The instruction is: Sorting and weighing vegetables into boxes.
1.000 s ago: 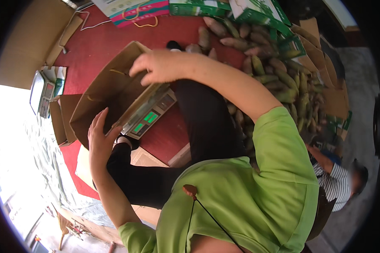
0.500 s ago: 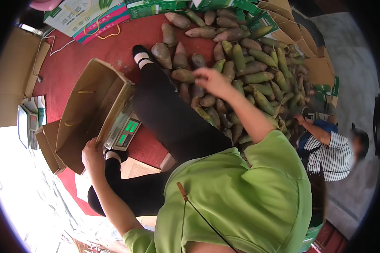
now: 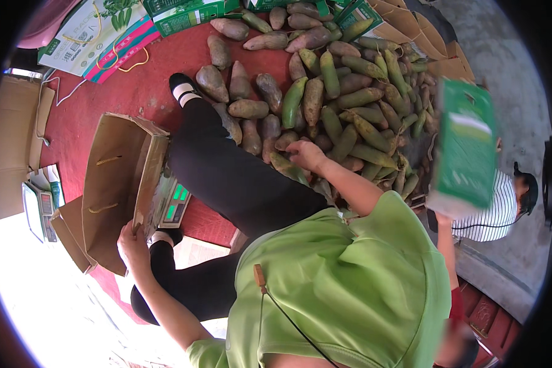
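My left hand (image 3: 133, 246) is closed on the near rim of an open brown cardboard box (image 3: 118, 184), which has yellow cord handles inside. The box tilts on a digital scale (image 3: 173, 205) with lit green digits, its platform mostly hidden. At the near left part of a large pile of radishes, my right hand (image 3: 306, 154) has its bent fingers on a green radish (image 3: 288, 168). Just beyond it are a brownish radish (image 3: 286, 140) and several dusty purple-brown ones. A bright green radish (image 3: 292, 103) lies farther off in the pile.
Printed gift boxes (image 3: 86, 40) and green cartons (image 3: 190, 17) stand at the back. Another scale (image 3: 42, 205) is at the left. My stretched leg (image 3: 227, 165) lies between box and pile. At right, a co-worker's hand carries a green box (image 3: 466, 147) past a person in stripes (image 3: 494, 208).
My right hand has come nearer, from the pile's left edge to the green radish. The left hand still grips the box, which has shifted slightly in view. A green box has appeared at right.
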`<state>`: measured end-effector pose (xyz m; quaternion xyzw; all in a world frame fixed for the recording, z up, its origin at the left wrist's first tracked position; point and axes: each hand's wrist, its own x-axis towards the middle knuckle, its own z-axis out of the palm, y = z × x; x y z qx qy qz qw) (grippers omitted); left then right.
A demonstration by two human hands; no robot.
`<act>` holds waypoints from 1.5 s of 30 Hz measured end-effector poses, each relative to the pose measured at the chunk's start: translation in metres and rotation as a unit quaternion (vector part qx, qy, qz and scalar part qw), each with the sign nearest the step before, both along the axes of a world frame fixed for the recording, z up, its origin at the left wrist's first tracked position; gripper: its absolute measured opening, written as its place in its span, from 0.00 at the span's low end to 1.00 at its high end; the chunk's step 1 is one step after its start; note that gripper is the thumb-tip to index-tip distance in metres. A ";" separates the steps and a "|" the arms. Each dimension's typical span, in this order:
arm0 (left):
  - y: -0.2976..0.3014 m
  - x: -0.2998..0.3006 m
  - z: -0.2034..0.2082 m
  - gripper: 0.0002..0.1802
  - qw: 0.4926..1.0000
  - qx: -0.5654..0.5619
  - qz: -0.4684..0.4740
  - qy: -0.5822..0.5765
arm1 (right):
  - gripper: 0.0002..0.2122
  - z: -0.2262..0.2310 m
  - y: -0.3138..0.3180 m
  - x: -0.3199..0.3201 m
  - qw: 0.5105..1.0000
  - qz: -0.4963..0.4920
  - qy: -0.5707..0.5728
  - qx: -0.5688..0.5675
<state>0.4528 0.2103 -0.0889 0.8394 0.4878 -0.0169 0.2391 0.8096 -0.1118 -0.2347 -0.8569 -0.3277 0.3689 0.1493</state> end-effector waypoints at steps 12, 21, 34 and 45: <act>0.000 0.003 0.001 0.14 1.000 -0.005 0.005 0.003 | 0.17 0.022 0.006 -0.011 0.990 0.058 -0.108 0.068; 0.005 -0.001 -0.001 0.14 1.000 0.001 -0.009 0.029 | 0.19 0.044 -0.055 0.018 0.922 -0.219 -0.318 -0.024; 0.005 0.000 -0.009 0.15 1.000 -0.012 -0.003 -0.002 | 0.28 -0.032 -0.119 0.058 0.648 -0.743 0.157 -0.046; 0.009 -0.002 -0.004 0.15 0.999 0.006 -0.013 0.034 | 0.24 0.053 -0.119 0.007 0.604 -0.624 0.477 0.135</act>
